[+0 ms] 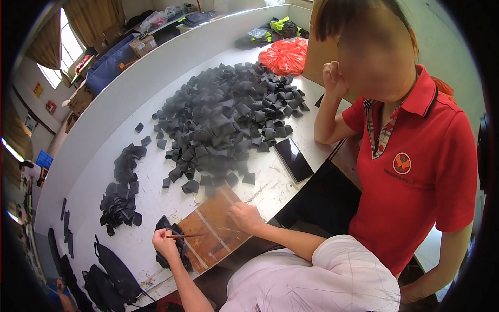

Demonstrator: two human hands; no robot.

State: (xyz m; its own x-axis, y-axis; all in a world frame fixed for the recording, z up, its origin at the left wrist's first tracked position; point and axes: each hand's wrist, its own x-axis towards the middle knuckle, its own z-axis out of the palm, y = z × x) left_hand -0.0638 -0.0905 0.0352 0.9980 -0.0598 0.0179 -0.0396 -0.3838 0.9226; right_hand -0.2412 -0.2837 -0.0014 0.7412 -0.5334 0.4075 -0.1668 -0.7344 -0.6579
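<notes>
My left hand [165, 245] is closed around a thin reddish-brown pointed stick [186, 236], like a pencil, whose tip points right over a worn wooden board [208, 229]. Black fabric pieces [179, 244] lie beside and partly under this hand at the board's left edge. My right hand [246, 217] rests above the board's right part with its fingers curled together; whether anything is in them is hidden. Beyond the board spreads a large heap of small folded black pieces [218, 114].
A smaller black pile [122, 190] and black pouches [112, 273] lie on the left of the white table [150, 195]. A dark phone-like device [293, 159] lies at the right, a red plastic bag [284, 56] at the back. A person in a red shirt [410, 171] leans on the table's right edge.
</notes>
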